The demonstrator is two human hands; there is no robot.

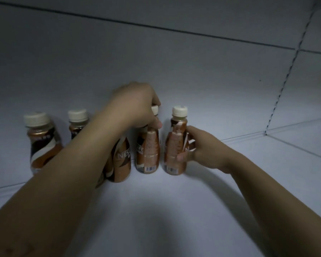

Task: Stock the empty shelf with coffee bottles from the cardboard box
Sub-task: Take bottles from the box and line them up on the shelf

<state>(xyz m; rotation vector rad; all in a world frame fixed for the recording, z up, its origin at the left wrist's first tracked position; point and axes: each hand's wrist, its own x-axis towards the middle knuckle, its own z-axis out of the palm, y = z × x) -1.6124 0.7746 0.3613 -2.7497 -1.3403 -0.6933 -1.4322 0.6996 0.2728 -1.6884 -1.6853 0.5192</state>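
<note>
Both forearms (72, 164) are bare up to the frame's edge, as are the left hand (135, 106) and the right hand (202, 147).

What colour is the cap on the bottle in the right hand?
Cream white cap on the bottle gripped by the right hand; head view.

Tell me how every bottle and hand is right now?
Far-left coffee bottle: upright, capped, untouched.
Second coffee bottle: upright, capped, partly behind the arm.
Third coffee bottle: upright, top hidden by the left arm.
Fourth coffee bottle: upright, neck gripped by left hand.
Rightmost coffee bottle: upright, capped, held by right hand.
</note>
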